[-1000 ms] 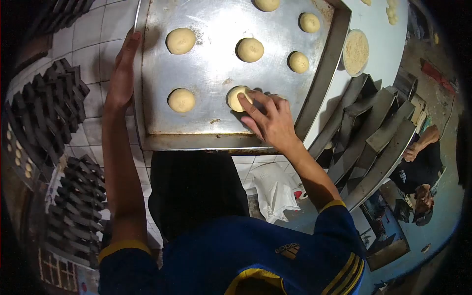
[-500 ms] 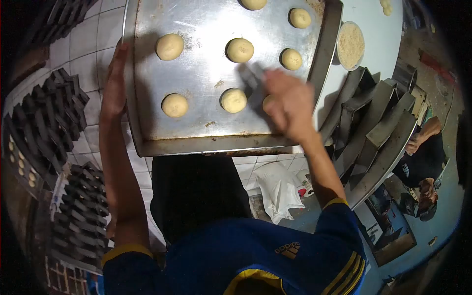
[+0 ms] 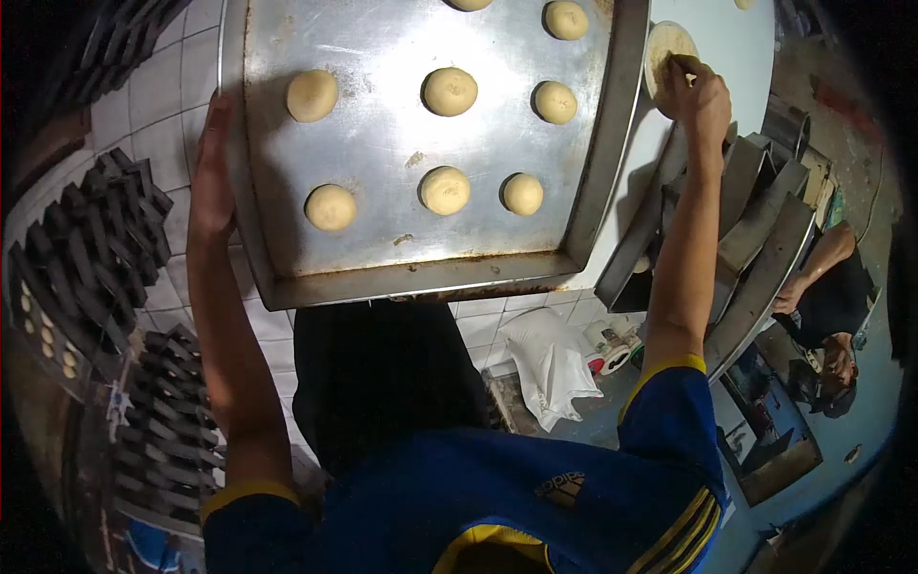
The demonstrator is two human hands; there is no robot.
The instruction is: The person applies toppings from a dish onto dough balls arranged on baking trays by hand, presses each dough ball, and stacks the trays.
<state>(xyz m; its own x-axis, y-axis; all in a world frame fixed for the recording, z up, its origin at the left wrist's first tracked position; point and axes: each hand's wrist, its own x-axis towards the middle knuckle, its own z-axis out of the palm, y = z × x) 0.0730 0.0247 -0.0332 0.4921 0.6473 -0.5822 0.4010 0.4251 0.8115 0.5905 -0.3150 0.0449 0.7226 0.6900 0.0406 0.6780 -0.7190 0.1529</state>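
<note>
The tray (image 3: 382, 225) is positioned between the hands, its side walls pointed away from the body; its far end is cut off, so its long axis cannot be told. Rounded dough balls (image 3: 446, 190) are spaced across it. The left hand (image 3: 214, 182) is placed against the side wall; its opening cannot be told. The right hand's (image 3: 706, 105) fingertips are drawn together at the crumbs (image 3: 672, 40) in the bowl (image 3: 650, 59); whether any are held cannot be told.

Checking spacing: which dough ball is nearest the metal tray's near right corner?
The pale, round dough ball at the right end of the closest row; others lie farther left or beyond.
</note>
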